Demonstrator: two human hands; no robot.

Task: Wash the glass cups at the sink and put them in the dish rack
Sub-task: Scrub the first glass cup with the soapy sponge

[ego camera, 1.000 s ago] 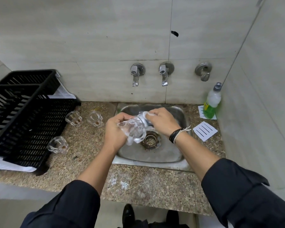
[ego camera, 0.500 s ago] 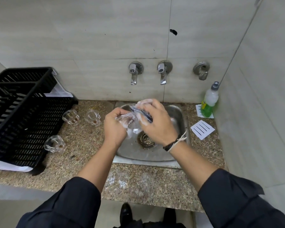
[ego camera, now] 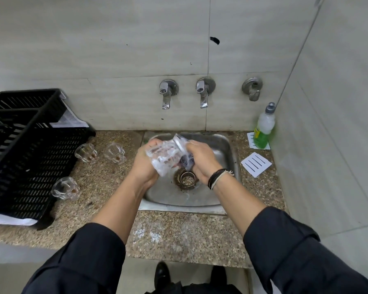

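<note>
— What's around you?

— Grey tiled walls, a speckled stone counter (ego camera: 179, 234). At the far left stands the black dish rack (ego camera: 19, 149), with nothing in it that I can see. Just beside it three glass cups (ego camera: 85, 152) wait on the counter, brown dregs in them. Then the steel sink (ego camera: 223, 145), taps (ego camera: 165, 93) above, soap bottle (ego camera: 263, 128) at the right.

— And the cup you're washing?

— Over the basin. My left hand (ego camera: 145, 162) is curled round the soapy glass cup (ego camera: 168, 155), mouth tilted rightward. My right hand (ego camera: 200, 160) grips a dark scrubber (ego camera: 186, 161), pushed against the cup's mouth.

— What might go wrong?

— Suds make glass slippery. If my left grip loosens while I twist, it could drop into the steel basin and crack. Both wrists are bent inward, forearms converging over the drain (ego camera: 186, 179).
</note>
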